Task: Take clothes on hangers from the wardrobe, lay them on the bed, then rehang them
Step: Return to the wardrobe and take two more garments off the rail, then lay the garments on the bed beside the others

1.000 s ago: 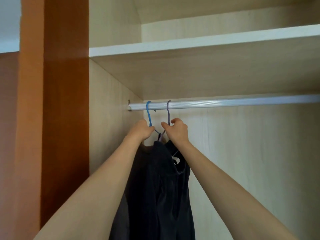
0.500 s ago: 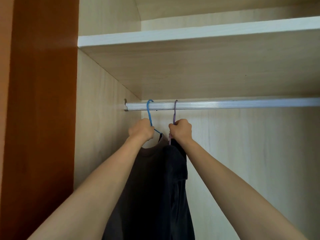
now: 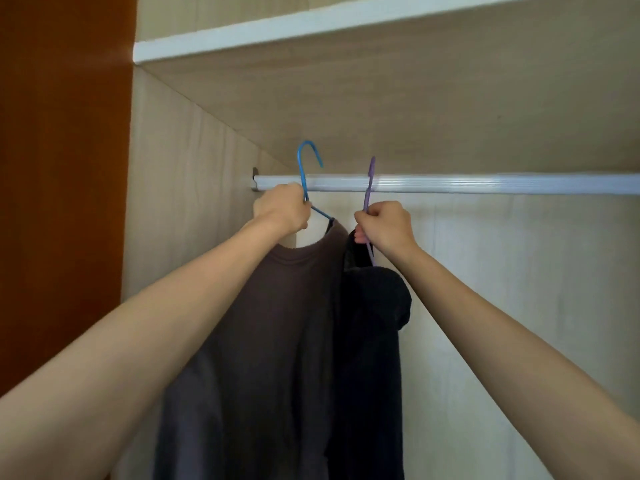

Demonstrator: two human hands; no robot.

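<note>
Firstly, two slim hangers are recorded: a blue hanger (image 3: 304, 168) with a rounded open hook, and a purple hanger (image 3: 370, 181) seen edge-on. Both hooks are seen standing above the upper edge of the ribbed, silvery metal rail (image 3: 485, 183), with their stems crossing in front of it. A grey-brown T-shirt (image 3: 277, 323) of soft knit with a round ribbed collar is carried on the blue hanger. A black garment (image 3: 370, 323) of thicker, matte cloth is draped on the purple one, touching the T-shirt's side. Both garments are located at the left end of the rail.

The setting is noted as a wardrobe interior of pale wood-grain laminate, with a side panel (image 3: 180, 202) at left and a white-edged shelf (image 3: 311, 22) overhead. A glossy red-brown panel (image 3: 62, 168) is set at the far left.

The neck of the blue hanger is gripped in the curled fist of the left hand (image 3: 282, 211), just below the rail. The purple stem is held in the tightly curled right hand (image 3: 384, 226).
</note>
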